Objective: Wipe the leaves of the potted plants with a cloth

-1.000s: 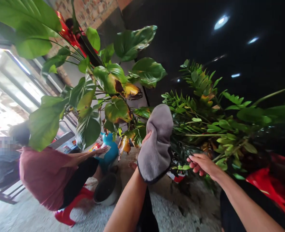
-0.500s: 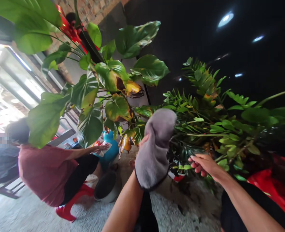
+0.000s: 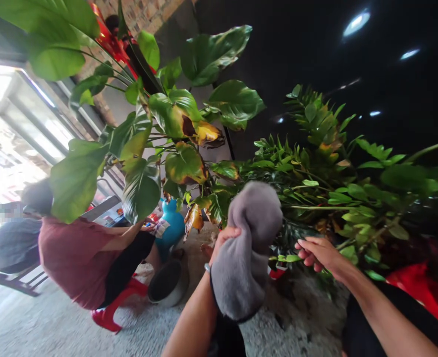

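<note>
My left hand (image 3: 224, 240) is closed on a thick grey cloth (image 3: 243, 272) with a dark edge; the cloth bunches above the fingers and hangs down over the palm side. A band circles that wrist. To its right, my right hand (image 3: 317, 255) is closed in a pinch, thumb against forefinger, at the low foliage of a bushy green plant (image 3: 347, 198). What lies between those fingertips is too small to make out. A narrow light-green leaf (image 3: 288, 258) shows just left of the right hand's fingers.
A tall plant with broad, partly yellowed leaves (image 3: 185, 166) rises at centre left. Beyond it, a person in a dusky red shirt (image 3: 70, 253) sits on a red stool (image 3: 109, 310), hands near a blue vase (image 3: 172, 225). A dark bucket (image 3: 167, 285) stands on the rough floor.
My left hand and the grey cloth have shifted slightly right and down, and more of the fingers shows. The seated person's hands have moved slightly at the vase. My right hand keeps its pinch.
</note>
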